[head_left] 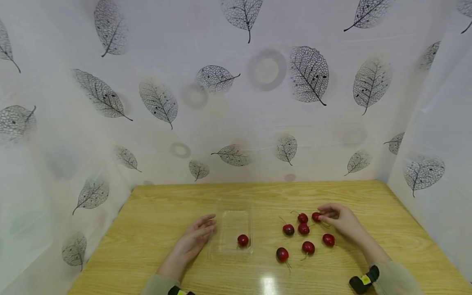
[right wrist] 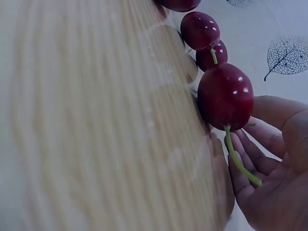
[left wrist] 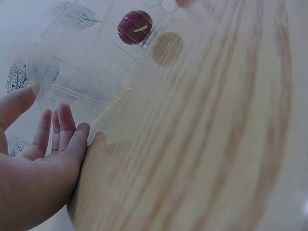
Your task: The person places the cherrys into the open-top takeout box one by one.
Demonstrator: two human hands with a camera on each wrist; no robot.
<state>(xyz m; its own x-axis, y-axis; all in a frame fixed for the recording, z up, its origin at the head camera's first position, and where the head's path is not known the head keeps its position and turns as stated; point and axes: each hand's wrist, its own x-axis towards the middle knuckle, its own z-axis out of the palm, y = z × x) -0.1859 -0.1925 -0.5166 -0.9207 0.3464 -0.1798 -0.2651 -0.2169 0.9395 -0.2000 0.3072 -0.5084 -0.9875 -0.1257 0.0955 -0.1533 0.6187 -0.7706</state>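
A clear plastic tray (head_left: 233, 217) sits mid-table with one red cherry (head_left: 242, 240) in its near end; the left wrist view shows that cherry (left wrist: 135, 27) through the tray wall (left wrist: 82, 82). My left hand (head_left: 208, 225) lies flat on the table, its straight fingers (left wrist: 65, 130) against the tray's left side. On the right, my right hand (head_left: 322, 215) curls its thumb and fingers round a stemmed cherry (head_left: 316, 216) that rests on the table. The right wrist view shows this cherry (right wrist: 225, 96) close up at my fingertips (right wrist: 248, 149).
Several loose cherries (head_left: 303, 228) lie scattered on the wooden table (head_left: 155, 213) between the tray and my right hand, some with stems. Leaf-patterned white walls (head_left: 258, 102) close in the back and both sides. The table's near edge is below my wrists.
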